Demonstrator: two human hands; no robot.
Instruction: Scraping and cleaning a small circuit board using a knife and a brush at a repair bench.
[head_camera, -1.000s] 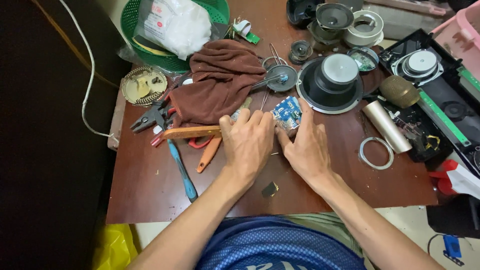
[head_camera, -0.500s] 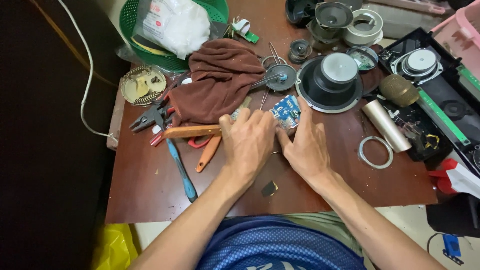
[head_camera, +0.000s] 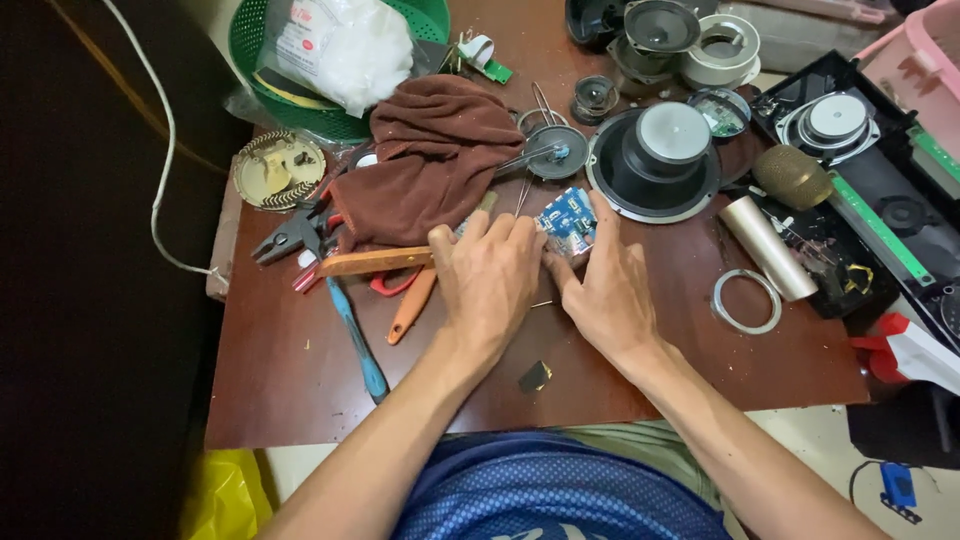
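Both of my hands rest side by side on the brown table (head_camera: 300, 370). My left hand (head_camera: 487, 275) lies palm down, fingers together, its fingertips at the edge of a small blue circuit board (head_camera: 568, 218). My right hand (head_camera: 605, 285) sits next to it, with its fingers touching the same board from the right. What either hand grips under the fingers is hidden. A wooden-handled tool (head_camera: 372, 261) pokes out from under my left hand toward the left.
A brown cloth (head_camera: 430, 160), pliers (head_camera: 290, 235), a blue-handled tool (head_camera: 355, 340) and an orange-handled tool (head_camera: 410, 305) lie to the left. A large black speaker (head_camera: 655, 160), metal tube (head_camera: 765, 245), ring (head_camera: 745, 300), microphone head (head_camera: 790, 175) and green basket (head_camera: 260, 60) surround the hands.
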